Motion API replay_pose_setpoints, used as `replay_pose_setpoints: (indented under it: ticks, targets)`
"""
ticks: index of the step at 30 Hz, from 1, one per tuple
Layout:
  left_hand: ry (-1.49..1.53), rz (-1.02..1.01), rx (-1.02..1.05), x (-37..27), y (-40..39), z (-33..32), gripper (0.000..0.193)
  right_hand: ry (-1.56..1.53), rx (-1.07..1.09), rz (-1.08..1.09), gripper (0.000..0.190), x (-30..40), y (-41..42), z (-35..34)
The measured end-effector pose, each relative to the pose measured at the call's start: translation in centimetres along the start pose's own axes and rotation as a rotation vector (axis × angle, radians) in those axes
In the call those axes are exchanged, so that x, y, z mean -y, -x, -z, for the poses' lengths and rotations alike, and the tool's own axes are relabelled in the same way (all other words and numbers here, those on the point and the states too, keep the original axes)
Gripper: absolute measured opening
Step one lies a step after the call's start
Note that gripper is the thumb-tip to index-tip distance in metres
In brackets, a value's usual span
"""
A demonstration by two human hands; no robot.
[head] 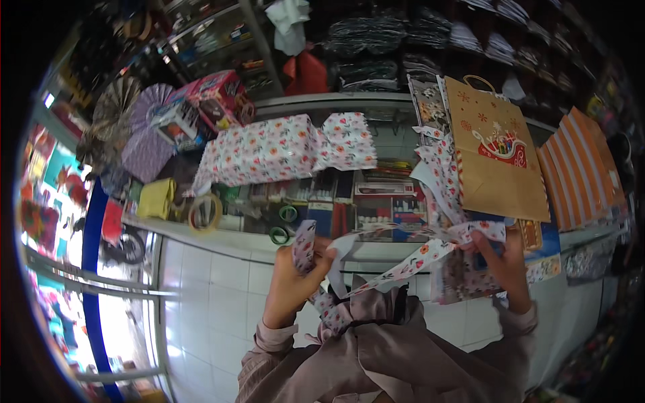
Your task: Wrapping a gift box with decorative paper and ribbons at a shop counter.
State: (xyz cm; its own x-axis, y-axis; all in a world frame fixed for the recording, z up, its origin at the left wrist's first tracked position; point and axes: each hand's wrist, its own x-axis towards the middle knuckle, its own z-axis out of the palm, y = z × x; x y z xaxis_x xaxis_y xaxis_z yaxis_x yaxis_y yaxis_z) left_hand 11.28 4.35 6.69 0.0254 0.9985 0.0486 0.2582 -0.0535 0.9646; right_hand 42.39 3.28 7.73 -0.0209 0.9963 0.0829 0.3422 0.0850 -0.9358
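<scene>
Strips of floral paper (pixel 410 262) stretch between my two hands, close to my chest. My left hand (pixel 305 269) is closed on one part of the strips, with a folded end standing up out of the fist. My right hand (pixel 496 257) pinches the other part near the brown paper bag. Beyond them, on the glass counter (pixel 242 216), lies a long parcel wrapped in floral paper (pixel 267 148), its right end pinched in and flared with a zigzag edge. More cut floral paper (pixel 443 171) lies beside the bag.
A roll of tape (pixel 205 213) and small green tape rolls (pixel 278 235) lie along the counter's near edge. Boxed toys (pixel 181 126), paper fans (pixel 151 101) and a folded yellow cloth (pixel 157 198) are at left. A brown gift bag (pixel 496 151) and orange striped bags (pixel 582 171) are at right.
</scene>
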Motion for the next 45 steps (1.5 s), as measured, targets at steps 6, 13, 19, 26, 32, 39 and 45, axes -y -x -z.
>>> replay_pose_setpoints:
  ticks: [6, 13, 19, 26, 32, 39, 45]
  targets:
    - [-0.169, -0.019, 0.232, 1.6, -3.6, 7.8, 0.014, 0.385, -0.018, 0.182, 0.021, 2.6, -5.7, -3.7]
    - [-0.178, -0.298, 0.530, 2.6, -6.2, 8.2, 0.020, 0.759, 0.107, 0.223, 0.028, 3.5, -10.6, -8.8]
    - [-0.170, -0.317, 0.671, 1.9, -6.3, 5.2, 0.029, 0.883, 0.166, 0.369, 0.037, 3.4, -12.2, -9.8]
    - [-0.029, -0.095, 0.640, 1.2, -6.0, 0.3, 0.032, 0.769, 0.050, 0.599, 0.035, 4.2, -9.5, -8.3]
    - [0.195, -0.043, 0.518, 2.4, -5.2, -2.5, 0.019, 0.440, 0.501, 0.269, 0.032, 4.4, -7.4, -5.7]
    - [0.038, 0.098, 0.496, 1.5, -6.7, -3.0, 0.023, 0.344, 0.967, 0.451, 0.044, 2.4, -6.5, -6.1]
    - [0.004, 0.066, 0.448, 1.0, -6.2, -2.9, 0.031, 0.623, 0.740, 0.934, 0.054, -0.6, -8.2, -5.7]
